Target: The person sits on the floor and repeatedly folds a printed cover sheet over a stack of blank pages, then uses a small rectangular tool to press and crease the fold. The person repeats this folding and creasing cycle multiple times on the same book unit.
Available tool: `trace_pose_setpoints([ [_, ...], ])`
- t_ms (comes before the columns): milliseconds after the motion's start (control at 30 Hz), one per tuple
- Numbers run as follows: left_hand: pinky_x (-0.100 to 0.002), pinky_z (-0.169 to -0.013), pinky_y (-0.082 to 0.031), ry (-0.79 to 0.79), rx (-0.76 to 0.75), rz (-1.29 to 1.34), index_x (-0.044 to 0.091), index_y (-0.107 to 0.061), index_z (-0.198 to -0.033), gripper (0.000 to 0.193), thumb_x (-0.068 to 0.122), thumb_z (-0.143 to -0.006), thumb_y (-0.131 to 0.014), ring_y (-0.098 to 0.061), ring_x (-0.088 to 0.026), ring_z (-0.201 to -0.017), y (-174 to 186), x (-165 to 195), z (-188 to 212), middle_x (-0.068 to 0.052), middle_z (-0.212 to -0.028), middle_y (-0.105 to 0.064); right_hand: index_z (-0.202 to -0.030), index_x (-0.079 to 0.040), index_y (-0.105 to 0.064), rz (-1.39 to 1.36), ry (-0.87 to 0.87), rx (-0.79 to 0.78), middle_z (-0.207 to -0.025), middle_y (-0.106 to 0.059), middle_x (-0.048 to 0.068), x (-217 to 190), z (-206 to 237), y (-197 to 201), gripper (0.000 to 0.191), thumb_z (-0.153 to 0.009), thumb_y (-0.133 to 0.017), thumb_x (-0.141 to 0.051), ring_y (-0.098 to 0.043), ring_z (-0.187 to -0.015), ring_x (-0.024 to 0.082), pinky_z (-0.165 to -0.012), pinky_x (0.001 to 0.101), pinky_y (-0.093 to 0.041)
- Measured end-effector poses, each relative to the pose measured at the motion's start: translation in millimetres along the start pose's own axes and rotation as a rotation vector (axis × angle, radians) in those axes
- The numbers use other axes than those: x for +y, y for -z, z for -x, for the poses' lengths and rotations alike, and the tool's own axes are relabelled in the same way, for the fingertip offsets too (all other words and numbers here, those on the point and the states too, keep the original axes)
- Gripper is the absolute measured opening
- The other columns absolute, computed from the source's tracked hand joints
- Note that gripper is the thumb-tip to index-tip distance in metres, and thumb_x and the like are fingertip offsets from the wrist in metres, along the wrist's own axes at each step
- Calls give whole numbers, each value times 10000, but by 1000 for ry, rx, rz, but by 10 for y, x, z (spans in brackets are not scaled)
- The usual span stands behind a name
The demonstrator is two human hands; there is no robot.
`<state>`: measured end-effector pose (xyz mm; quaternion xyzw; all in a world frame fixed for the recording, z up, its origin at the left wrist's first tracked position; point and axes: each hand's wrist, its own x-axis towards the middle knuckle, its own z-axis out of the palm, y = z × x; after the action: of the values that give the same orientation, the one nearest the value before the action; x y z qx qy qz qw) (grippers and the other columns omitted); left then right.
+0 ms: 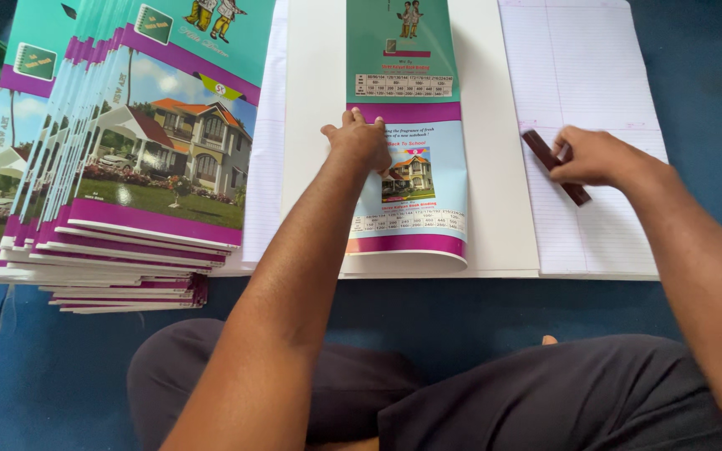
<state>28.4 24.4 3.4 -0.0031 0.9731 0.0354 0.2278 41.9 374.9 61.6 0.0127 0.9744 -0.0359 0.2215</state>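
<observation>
The left hand [359, 140] lies flat and open on a folded book cover [407, 188]. The right hand [595, 157] is closed around a dark brown stick [555, 165], pressing lined paper [582, 100] under it.

I see both forearms bare, with no sleeves, watch or rings on the left hand [359, 140] or right hand [595, 156]. Below them, my legs wear dark grey trousers [495, 392] of plain, smooth cloth.

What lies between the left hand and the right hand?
In the head view, between left hand and right hand: printed cover, bare white sheet, lined paper.
</observation>
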Motion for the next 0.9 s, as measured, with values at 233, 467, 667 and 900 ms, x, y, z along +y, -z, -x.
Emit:
trace_pose_setpoints([
  [233, -718, -1141, -248, 5, -16, -1, 266, -227, -1634, 1096, 380, -753, -868, -127, -329, -1570, 30, -20, 33, -177, -1702, -139, -1428, -233, -582, -160, 229, 89, -1213, -723, 137, -774, 156, 158, 560, -892, -652, -84, -757, -915, 300, -838, 451, -617],
  [467, -734, -1131, -262, -16, 18, 17, 243, -259, -1623, 1114, 364, -724, -906, -162, -354, -1558, 13, -35, 66, -206, -1687, -167, -1385, -291, -657, 92, 554, 227, -1235, -675, 113, -1120, 2, -113, 487, -928, -686, -124, -676, -1058, 286, -962, 411, -545],
  [667, -741, -1117, -264, -65, 61, -15, 114, -401, -1548, 973, 309, -744, -915, -232, -398, -1535, 23, 46, 89, -264, -1593, -381, -1345, -322, -676, 96, 518, 156, -1265, -673, 69, -1083, -121, -188, 522, -898, -660, -51, -688, -1060, 245, -973, 392, -550],
  [900, -693, -1155, -252, -45, 60, -62, 313, -211, -1634, 945, 282, -883, -783, -409, -413, -1398, 82, 183, 125, -208, -1509, -490, -1282, -317, -728, 147, 615, 355, -1274, -668, 93, -1000, -330, -224, 426, -956, -634, -58, -664, -1094, 265, -958, 383, -554],
])
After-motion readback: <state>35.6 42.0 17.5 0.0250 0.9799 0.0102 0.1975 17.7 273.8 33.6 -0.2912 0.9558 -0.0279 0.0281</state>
